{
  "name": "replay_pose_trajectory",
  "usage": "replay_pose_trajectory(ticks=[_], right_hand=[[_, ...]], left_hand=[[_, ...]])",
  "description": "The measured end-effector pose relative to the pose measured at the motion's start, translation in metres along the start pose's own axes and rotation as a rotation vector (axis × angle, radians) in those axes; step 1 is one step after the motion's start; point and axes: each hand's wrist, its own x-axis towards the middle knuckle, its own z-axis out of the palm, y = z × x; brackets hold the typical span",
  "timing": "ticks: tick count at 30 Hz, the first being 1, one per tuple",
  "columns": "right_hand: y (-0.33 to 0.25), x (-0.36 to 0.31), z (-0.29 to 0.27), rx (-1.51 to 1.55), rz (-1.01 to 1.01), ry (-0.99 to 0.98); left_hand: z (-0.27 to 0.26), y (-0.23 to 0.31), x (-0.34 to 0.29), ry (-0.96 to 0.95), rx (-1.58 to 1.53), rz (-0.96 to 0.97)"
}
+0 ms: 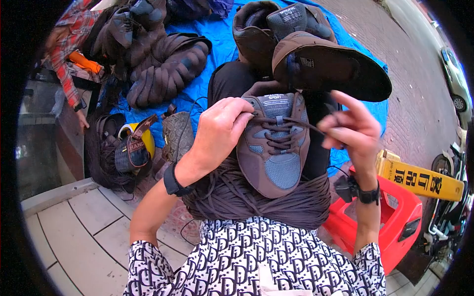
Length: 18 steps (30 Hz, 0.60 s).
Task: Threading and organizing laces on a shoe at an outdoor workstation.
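A grey-brown sneaker (274, 153) with blue mesh panels rests on my lap, its toe toward me. Dark shoelaces (281, 142) cross its lower eyelets. My left hand (222, 130) is closed at the upper left eyelets, thumb and forefinger pinching a lace end against the shoe's edge. To the right of the shoe, my right hand (353, 126) is slightly blurred, its thumb and forefinger closed on a lace that stretches across from the shoe. Beneath the sneaker, a thick bundle of loose dark laces (252, 202) covers my lap.
Several similar shoes (331, 69) lie beyond my lap on a blue tarp (368, 54). More dark shoes (168, 69) are piled at the far left, near a person's plaid sleeve (66, 74). A red plastic stool (400, 212) and yellow sign (419, 178) stand right; a yellow tape roll (143, 135) lies left.
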Motion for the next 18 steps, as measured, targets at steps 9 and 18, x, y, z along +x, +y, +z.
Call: replay_pose_trajectory(ticks=[9, 18], right_hand=[[0.009, 0.035, 0.038, -0.58, -0.105, -0.149], [0.004, 0.028, 0.033, -0.037, 0.256, -0.184]], left_hand=[[0.016, 0.008, 0.004, 0.002, 0.114, 0.045], [0.018, 0.027, -0.004, -0.031, 0.386, 0.206]])
